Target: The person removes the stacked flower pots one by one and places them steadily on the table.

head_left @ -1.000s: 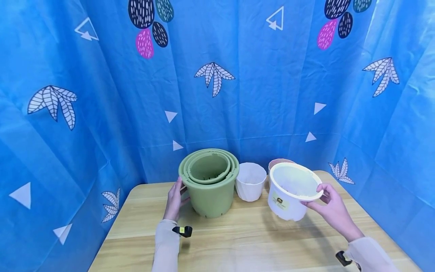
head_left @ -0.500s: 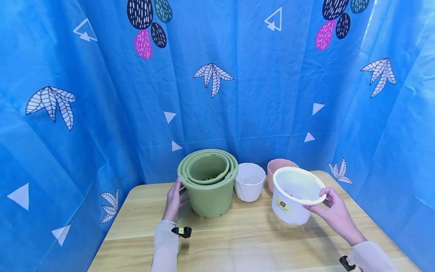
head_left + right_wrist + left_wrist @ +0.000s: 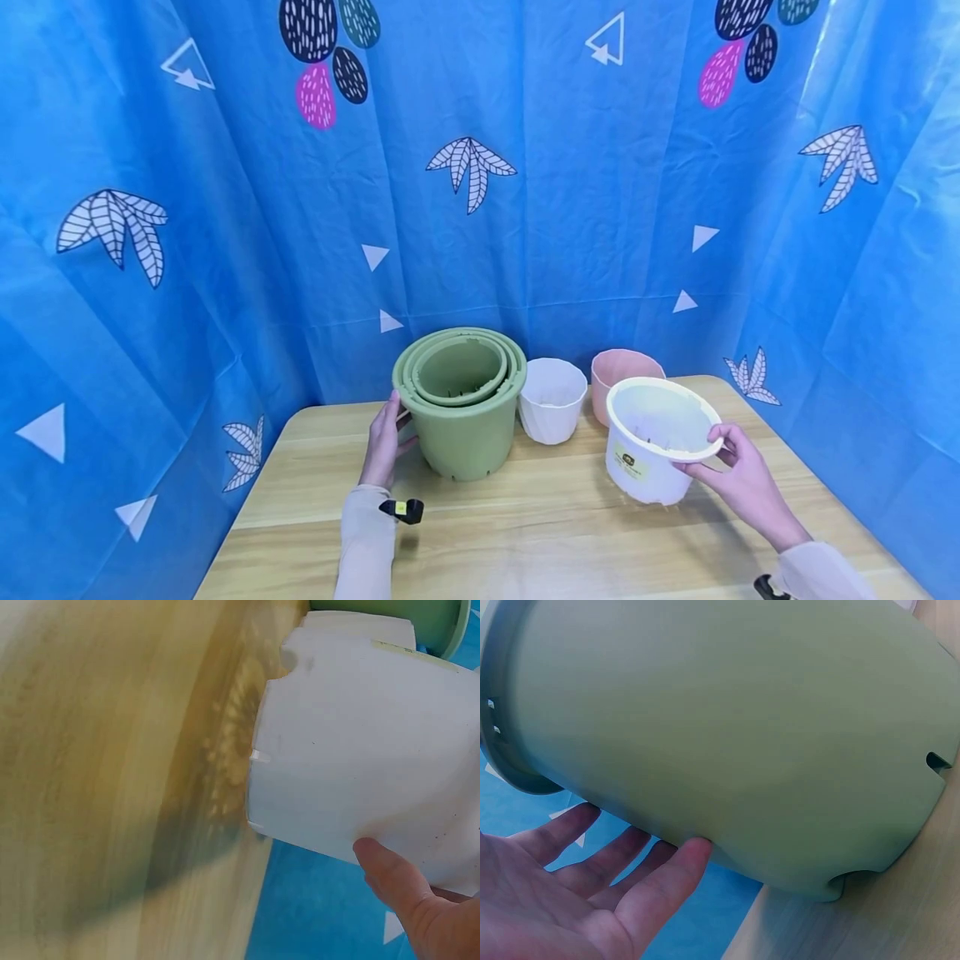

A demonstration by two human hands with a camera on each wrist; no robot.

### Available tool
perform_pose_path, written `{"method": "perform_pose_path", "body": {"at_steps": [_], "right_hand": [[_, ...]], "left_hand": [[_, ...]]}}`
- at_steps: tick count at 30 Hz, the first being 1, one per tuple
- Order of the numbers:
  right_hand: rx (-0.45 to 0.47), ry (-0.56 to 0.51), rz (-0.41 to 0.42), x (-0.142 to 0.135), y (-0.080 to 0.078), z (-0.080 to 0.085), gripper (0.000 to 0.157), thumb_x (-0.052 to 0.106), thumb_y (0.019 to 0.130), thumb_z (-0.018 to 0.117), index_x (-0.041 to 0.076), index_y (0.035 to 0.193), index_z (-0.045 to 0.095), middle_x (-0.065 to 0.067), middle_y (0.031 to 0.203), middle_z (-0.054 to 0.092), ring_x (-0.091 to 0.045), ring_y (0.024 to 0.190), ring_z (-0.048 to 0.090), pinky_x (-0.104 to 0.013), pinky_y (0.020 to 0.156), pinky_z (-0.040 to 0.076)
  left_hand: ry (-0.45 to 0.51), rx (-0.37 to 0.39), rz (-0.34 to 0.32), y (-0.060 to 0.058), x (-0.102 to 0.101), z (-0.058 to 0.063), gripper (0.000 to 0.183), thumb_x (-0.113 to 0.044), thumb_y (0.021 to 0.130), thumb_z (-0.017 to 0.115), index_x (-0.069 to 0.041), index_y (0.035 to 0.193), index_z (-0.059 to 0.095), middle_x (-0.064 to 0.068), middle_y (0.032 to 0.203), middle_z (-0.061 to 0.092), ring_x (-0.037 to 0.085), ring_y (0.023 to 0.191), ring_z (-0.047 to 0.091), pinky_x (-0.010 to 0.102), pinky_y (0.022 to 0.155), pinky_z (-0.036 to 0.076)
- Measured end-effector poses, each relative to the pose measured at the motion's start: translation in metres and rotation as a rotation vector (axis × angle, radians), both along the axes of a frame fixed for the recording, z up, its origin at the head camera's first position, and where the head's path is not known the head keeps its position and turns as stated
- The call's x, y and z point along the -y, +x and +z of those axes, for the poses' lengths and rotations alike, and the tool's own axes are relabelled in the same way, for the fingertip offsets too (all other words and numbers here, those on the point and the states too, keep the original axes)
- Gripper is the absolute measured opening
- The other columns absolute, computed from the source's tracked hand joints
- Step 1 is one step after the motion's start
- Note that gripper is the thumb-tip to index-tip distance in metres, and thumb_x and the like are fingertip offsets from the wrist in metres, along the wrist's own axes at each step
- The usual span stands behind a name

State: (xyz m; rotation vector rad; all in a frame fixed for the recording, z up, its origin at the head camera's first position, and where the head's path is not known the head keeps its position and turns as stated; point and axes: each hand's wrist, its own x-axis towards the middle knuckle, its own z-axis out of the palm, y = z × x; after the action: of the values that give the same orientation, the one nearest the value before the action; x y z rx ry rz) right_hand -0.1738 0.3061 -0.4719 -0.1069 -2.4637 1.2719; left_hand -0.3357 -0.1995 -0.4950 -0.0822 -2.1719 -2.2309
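My right hand (image 3: 744,483) pinches the rim and side of a white flower pot (image 3: 648,475) with a yellowish label, fingers over the rim and thumb outside. The pot is held tilted above the table; its shadow falls on the wood in the right wrist view. At the left, my left hand (image 3: 382,442) touches the side of a large green flower pot (image 3: 465,446), which stands upright with smaller green pots (image 3: 460,368) nested inside. In the left wrist view its loosely extended fingertips (image 3: 697,851) rest against the green wall just below the rim.
Between the green and held pots stands a small white faceted pot (image 3: 552,417). A pink pot (image 3: 626,367) is behind the held one, partly hidden. All stand on a wooden table (image 3: 525,542) with blue patterned curtain (image 3: 480,250) at its back and sides.
The white pot in my right hand has moved right and a little lower, toward me, uncovering more of the pink pot. My left hand stays at the green pot.
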Motion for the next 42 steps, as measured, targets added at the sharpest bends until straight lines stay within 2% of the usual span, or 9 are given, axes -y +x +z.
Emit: {"method": "perform_pose_path", "body": {"at_steps": [3,11,13,15,17,19,29,36,42], "right_hand": [[0.0,-0.008,0.003,0.0,0.001,-0.003,0.06,0.02,0.084,0.088,-0.002,0.114,0.041,-0.017,0.135,0.047,-0.054,0.123,0.059,-0.016,0.075,0.059],[0.049,-0.005,-0.002,-0.002,0.005,-0.011,0.061,0.022,0.082,0.089,0.0,0.114,0.041,-0.024,0.139,0.049,-0.054,0.124,0.061,-0.014,0.077,0.057],[0.047,-0.012,0.0,-0.003,0.005,-0.013,0.062,0.02,0.082,0.089,0.0,0.114,0.041,-0.024,0.139,0.05,-0.039,0.119,0.068,-0.013,0.077,0.058],[0.029,-0.024,0.007,-0.004,0.004,-0.014,0.061,0.018,0.082,0.089,-0.001,0.114,0.041,-0.021,0.136,0.05,-0.014,0.111,0.07,-0.014,0.078,0.059],[0.005,-0.04,0.019,-0.005,0.003,-0.015,0.06,0.014,0.082,0.089,-0.002,0.114,0.041,-0.013,0.131,0.05,0.007,0.104,0.061,-0.015,0.079,0.06],[-0.02,-0.058,0.035,-0.006,0.001,-0.016,0.059,0.012,0.082,0.088,-0.002,0.114,0.04,-0.005,0.127,0.049,0.016,0.099,0.055,-0.015,0.08,0.061],[-0.012,-0.086,0.034,-0.006,0.002,-0.021,0.059,0.013,0.083,0.088,0.0,0.113,0.039,0.008,0.123,0.046,0.016,0.1,0.054,-0.014,0.08,0.06],[0.014,-0.038,0.008,-0.006,0.003,-0.023,0.059,0.018,0.083,0.088,0.0,0.112,0.04,-0.014,0.134,0.047,0.024,0.1,0.046,-0.013,0.078,0.057],[-0.025,-0.066,0.035,-0.006,0.001,-0.025,0.057,0.013,0.084,0.087,-0.001,0.113,0.04,0.01,0.126,0.045,0.017,0.101,0.053,-0.011,0.083,0.058]], "left_hand": [[0.002,-0.002,0.003,0.001,0.0,0.001,0.079,-0.072,0.103,0.033,-0.014,0.157,0.041,0.019,0.162,0.04,0.043,0.151,0.039,0.066,0.114,0.044],[0.006,0.004,0.006,0.003,0.0,0.002,0.079,-0.072,0.103,0.033,-0.016,0.158,0.04,0.017,0.162,0.041,0.041,0.151,0.04,0.065,0.114,0.045],[0.012,0.007,0.005,0.003,0.0,0.003,0.078,-0.072,0.103,0.034,-0.017,0.158,0.041,0.017,0.162,0.041,0.04,0.151,0.04,0.065,0.114,0.044],[0.019,0.008,0.007,0.002,-0.001,0.003,0.078,-0.072,0.102,0.035,-0.017,0.157,0.041,0.017,0.162,0.04,0.04,0.151,0.04,0.065,0.114,0.044],[0.025,0.01,0.011,0.001,-0.001,0.004,0.078,-0.073,0.102,0.035,-0.018,0.157,0.042,0.016,0.162,0.041,0.039,0.151,0.041,0.065,0.115,0.044],[0.028,0.009,0.014,0.001,-0.001,0.005,0.078,-0.073,0.102,0.035,-0.017,0.156,0.043,0.016,0.162,0.041,0.039,0.15,0.041,0.065,0.114,0.045],[0.035,0.026,0.011,0.001,-0.001,0.003,0.079,-0.074,0.101,0.036,-0.018,0.157,0.041,0.016,0.163,0.039,0.039,0.151,0.04,0.064,0.116,0.044],[0.017,0.016,0.016,0.003,-0.003,0.004,0.081,-0.073,0.102,0.035,-0.015,0.157,0.041,0.018,0.162,0.04,0.041,0.15,0.04,0.065,0.115,0.044],[0.018,0.013,0.016,0.003,-0.004,0.004,0.08,-0.072,0.102,0.035,-0.015,0.157,0.041,0.018,0.162,0.04,0.043,0.151,0.04,0.066,0.115,0.043]]}}
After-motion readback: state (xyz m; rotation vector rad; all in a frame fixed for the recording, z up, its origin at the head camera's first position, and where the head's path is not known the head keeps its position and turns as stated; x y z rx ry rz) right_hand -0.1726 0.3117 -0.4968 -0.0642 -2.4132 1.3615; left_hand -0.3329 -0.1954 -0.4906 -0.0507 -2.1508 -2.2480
